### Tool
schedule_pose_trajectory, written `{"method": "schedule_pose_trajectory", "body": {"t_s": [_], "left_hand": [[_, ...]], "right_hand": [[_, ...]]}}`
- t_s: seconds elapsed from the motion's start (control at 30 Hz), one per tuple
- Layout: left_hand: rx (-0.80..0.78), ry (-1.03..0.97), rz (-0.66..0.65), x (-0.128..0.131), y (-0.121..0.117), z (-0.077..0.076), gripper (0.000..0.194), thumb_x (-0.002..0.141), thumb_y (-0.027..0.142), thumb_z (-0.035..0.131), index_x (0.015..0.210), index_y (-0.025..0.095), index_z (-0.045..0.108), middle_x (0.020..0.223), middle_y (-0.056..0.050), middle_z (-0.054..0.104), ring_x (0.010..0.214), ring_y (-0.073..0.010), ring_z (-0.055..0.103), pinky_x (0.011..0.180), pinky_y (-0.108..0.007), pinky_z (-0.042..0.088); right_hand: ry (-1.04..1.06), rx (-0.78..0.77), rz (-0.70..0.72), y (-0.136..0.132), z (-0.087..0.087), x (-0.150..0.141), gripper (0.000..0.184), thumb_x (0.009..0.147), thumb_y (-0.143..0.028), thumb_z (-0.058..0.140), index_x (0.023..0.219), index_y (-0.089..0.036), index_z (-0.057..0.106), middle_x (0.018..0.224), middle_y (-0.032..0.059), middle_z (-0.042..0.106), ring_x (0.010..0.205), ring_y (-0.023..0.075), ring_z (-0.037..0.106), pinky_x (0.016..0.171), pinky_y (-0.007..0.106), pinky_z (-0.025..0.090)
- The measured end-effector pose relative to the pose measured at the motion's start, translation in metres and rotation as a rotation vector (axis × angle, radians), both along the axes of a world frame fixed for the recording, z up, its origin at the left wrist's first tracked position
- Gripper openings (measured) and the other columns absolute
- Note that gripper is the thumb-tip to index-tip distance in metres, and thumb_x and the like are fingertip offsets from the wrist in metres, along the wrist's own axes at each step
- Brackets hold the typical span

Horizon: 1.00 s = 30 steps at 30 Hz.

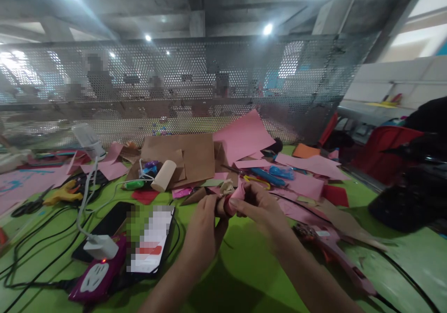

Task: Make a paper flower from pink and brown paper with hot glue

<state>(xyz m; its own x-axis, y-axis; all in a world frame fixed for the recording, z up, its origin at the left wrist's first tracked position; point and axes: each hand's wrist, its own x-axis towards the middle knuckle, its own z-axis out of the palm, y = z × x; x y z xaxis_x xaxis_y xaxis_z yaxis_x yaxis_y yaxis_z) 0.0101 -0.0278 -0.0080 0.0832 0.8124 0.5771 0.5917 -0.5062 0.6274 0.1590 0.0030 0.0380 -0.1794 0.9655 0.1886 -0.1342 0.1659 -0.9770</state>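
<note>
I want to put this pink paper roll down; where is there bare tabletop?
The widest bare patch of green tabletop lies between your left forearm and right forearm. Another lies right of the pink glue gun, though a black cable crosses it. It's crowded beyond the pink paper roll with paper sheets, and leftward with the lit smartphone and power strip.

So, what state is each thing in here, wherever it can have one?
Left hand: closed on a small brown roll.
Right hand: pinching thin pink paper.
Thin pink paper: curled, against the roll.
Purple plastic power block: red light lit.
White plastic charger: plugged into the block.
White-screened rectangular phone: screen lit.
Pink plastic glue gun: lying down; heat can't be told.
Bright ceiling lights: lit.
</note>
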Motion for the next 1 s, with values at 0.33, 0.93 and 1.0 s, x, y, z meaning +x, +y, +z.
{"method": "schedule_pose_trajectory", "body": {"t_s": [0.33,0.93,1.0], "left_hand": [[0.001,0.197,0.046,0.002,0.002,0.0,0.03,0.083,0.009,0.053,0.11,0.02,0.046,0.1,-0.01,0.062,0.098,-0.027,0.06,0.083,-0.042,0.05],[-0.129,0.039,-0.019,0.004,0.005,-0.005,0.025,0.09,0.021,0.051,0.114,0.019,0.047,0.09,-0.008,0.066,0.077,-0.0228,0.063,0.065,-0.029,0.042],[-0.126,-0.022,-0.023,0.004,0.007,-0.006,0.019,0.089,0.024,0.052,0.108,0.02,0.048,0.084,-0.004,0.064,0.072,-0.0196,0.06,0.065,-0.028,0.041]], "right_hand": [[-0.016,0.037,0.058,-0.004,0.007,0.0,0.027,0.073,-0.034,0.078,0.075,-0.021,0.054,0.064,-0.0031,0.059,0.058,0.013,0.056,0.057,0.028,0.046],[0.046,0.026,0.061,-0.013,0.023,0.002,0.022,0.072,-0.031,0.079,0.075,-0.02,0.061,0.071,0.0006,0.067,0.065,0.015,0.06,0.062,0.028,0.049],[0.063,0.014,0.029,-0.014,0.023,0.003,0.021,0.073,-0.031,0.079,0.078,-0.019,0.062,0.073,0.0007,0.066,0.064,0.0138,0.057,0.061,0.027,0.047]]}}
